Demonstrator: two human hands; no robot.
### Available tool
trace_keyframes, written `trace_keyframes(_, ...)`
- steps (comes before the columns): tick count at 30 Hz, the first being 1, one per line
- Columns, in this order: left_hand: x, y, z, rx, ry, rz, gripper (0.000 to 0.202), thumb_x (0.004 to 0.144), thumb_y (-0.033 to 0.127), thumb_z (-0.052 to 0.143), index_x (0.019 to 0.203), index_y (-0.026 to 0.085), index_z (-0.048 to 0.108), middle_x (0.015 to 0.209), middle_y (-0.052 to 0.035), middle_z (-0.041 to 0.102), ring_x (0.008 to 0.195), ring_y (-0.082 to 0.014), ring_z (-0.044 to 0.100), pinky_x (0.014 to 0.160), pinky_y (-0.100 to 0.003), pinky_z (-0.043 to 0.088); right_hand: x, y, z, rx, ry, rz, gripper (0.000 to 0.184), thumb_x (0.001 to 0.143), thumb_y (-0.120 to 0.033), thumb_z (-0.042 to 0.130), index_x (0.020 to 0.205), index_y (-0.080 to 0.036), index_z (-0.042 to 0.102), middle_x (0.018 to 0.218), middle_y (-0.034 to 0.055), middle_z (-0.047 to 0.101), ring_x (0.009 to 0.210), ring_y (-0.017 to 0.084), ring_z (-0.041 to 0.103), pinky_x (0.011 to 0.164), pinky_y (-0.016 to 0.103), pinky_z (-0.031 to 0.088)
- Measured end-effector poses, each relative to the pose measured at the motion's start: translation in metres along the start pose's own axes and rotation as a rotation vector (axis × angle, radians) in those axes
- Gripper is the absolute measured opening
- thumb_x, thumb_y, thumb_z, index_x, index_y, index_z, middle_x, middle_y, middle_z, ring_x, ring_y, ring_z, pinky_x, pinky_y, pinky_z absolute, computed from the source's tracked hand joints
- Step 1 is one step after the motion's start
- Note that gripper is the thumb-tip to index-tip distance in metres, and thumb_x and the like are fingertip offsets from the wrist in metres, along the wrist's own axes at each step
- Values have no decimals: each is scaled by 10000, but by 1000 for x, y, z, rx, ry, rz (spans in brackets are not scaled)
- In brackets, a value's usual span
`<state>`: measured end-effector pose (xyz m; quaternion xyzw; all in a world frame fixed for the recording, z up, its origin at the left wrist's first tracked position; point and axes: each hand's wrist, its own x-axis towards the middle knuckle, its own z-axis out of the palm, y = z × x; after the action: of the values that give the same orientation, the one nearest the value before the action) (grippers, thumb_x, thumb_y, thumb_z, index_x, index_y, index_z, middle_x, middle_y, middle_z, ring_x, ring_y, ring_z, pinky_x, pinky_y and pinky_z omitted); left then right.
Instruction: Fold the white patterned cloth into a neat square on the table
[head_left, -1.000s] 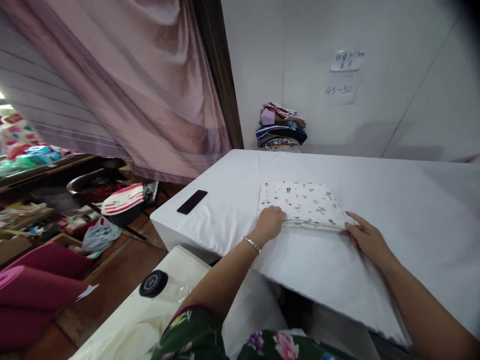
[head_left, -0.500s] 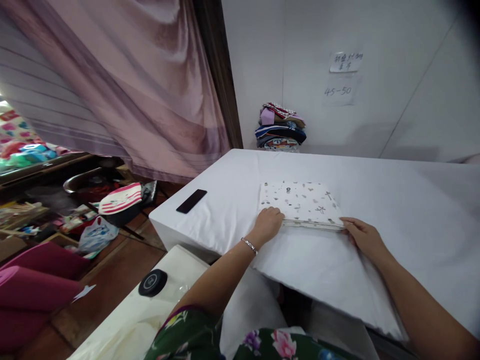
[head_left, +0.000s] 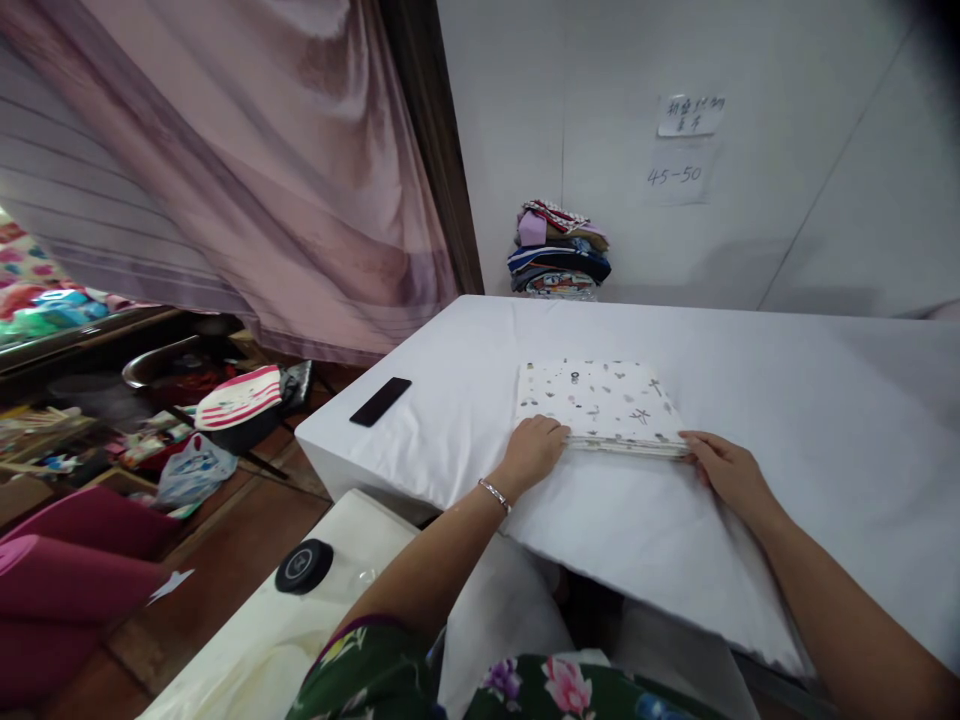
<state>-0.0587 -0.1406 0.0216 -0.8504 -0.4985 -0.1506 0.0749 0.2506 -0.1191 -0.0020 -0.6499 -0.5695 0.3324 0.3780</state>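
Observation:
A folded white cloth with small dark prints lies flat on the white-covered table. My left hand, with a bracelet at the wrist, rests with curled fingers against the cloth's near left corner. At the near right corner my right hand has its fingers closed on the cloth's edge. Both hands sit at the front edge of the folded piece.
A black phone lies near the table's left corner. A stack of folded clothes stands against the back wall. A pink curtain hangs at left over cluttered floor items. A white surface with a black round object is below left.
Both hands have stayed at the cloth's near corners; the right hand has drawn in slightly toward the corner. The view has shifted a little.

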Motion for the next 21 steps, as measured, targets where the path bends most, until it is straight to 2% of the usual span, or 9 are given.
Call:
trace_keyframes(7,26,25,8,35,3,89,150,888,182,460,974,199,582,941,-35,605,914,-180,504,759,-312,382,-4,-6,-1,-15,3,-34,463,769,-531,492,1000,-176,680,685,27,651,450,115,475,468,251,399)
trace_keyframes(12,41,38,14,54,-6,147,197,879,118,434,1012,198,556,971,-37,585,911,-173,487,743,-305,365,-1,-2,0,14,-20,-15,453,770,-523,507,1009,-175,670,690,22,643,444,105,460,452,246,387)
trace_keyframes(21,58,52,5,135,-114,249,264,841,60,412,1068,175,480,964,-70,549,886,-199,479,720,-323,342,3,5,2,84,-36,-49,449,756,-512,526,1010,-171,671,661,21,628,428,97,449,431,242,373)
